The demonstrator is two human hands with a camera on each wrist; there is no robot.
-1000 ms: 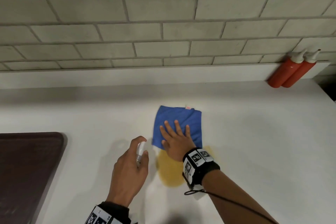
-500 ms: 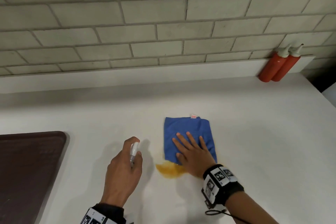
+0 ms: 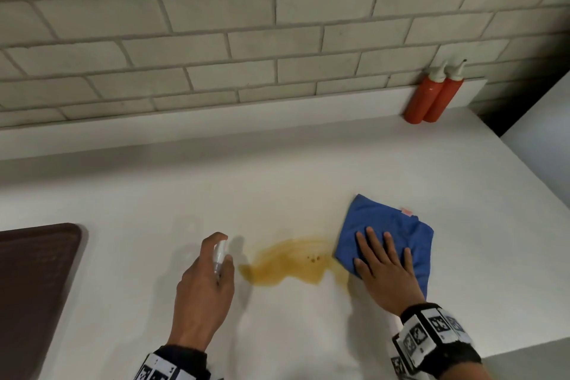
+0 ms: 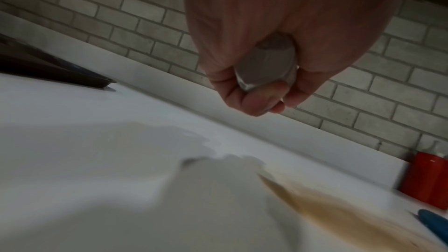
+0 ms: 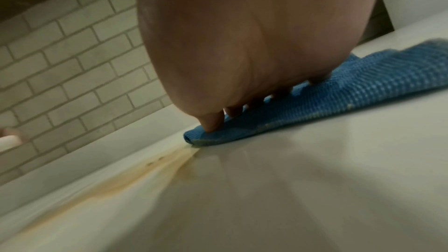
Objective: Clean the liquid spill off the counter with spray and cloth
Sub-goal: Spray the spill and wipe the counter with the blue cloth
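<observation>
sliding right, the flat right hand [image 3: 385, 268] has dragged the blue cloth [image 3: 391, 225] off the amber spill [image 3: 287, 262], leaving it smeared wide; left hand [image 3: 202, 290] clamps the spray bottle [image 3: 219, 256] beside it.

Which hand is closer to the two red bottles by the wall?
The right hand. It presses flat on the blue cloth, on the same side of the counter as the red bottles. The left hand holds the spray bottle farther away, across the spill.

White counter [image 3: 308, 182]: spill [image 3: 287, 262], cloth [image 3: 398, 225], bottles [image 3: 431, 99], tray [image 3: 34, 281].
</observation>
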